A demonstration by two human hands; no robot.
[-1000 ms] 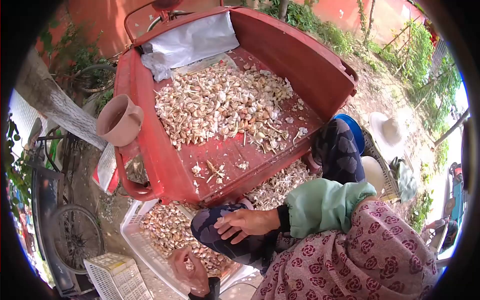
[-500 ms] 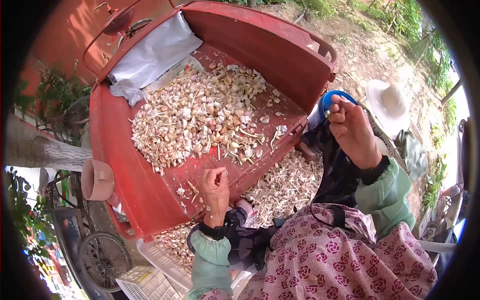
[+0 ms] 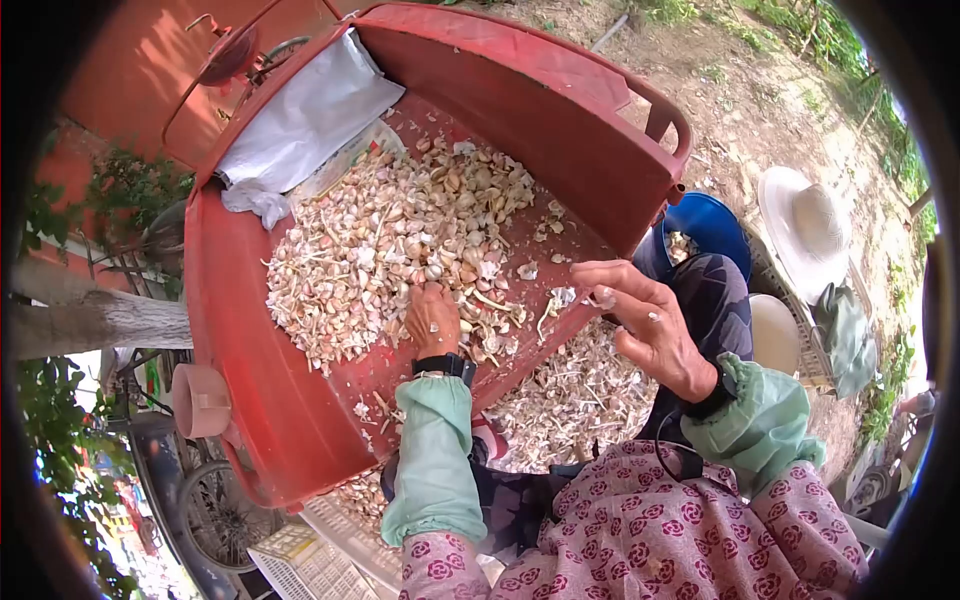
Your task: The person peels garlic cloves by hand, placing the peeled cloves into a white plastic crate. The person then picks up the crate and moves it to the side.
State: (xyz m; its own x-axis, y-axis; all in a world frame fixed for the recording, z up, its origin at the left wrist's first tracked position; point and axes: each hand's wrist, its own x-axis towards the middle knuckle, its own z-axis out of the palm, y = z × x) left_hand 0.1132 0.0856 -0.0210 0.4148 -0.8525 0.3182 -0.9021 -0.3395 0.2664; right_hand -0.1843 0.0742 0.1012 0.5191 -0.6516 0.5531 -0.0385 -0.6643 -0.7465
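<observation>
A heap of garlic cloves, skins and stems point(image 3: 370, 240) lies in the red cart bed point(image 3: 240, 350). My left hand point(image 3: 433, 318) reaches into the near edge of the heap, its fingertips down among the cloves and hidden there, so what they hold cannot be made out. To the right, my right hand point(image 3: 650, 325) hovers over the bed's near edge with its fingers apart and bits of pale skin stuck to them. Close to its fingertips, a dry stem with skin point(image 3: 556, 304) rests on the bed.
A blue bucket point(image 3: 712, 225) stands right of the cart, near a straw hat point(image 3: 805, 220) on a crate. Peelings point(image 3: 575, 400) cover the space below the bed. White crates point(image 3: 310, 560) sit at lower left. A white sack point(image 3: 310, 110) lies at the bed's back left.
My left hand has moved forward into the heap. My right hand has come down and left from beside the blue bucket, and its fingers have spread. The view has shifted slightly.
</observation>
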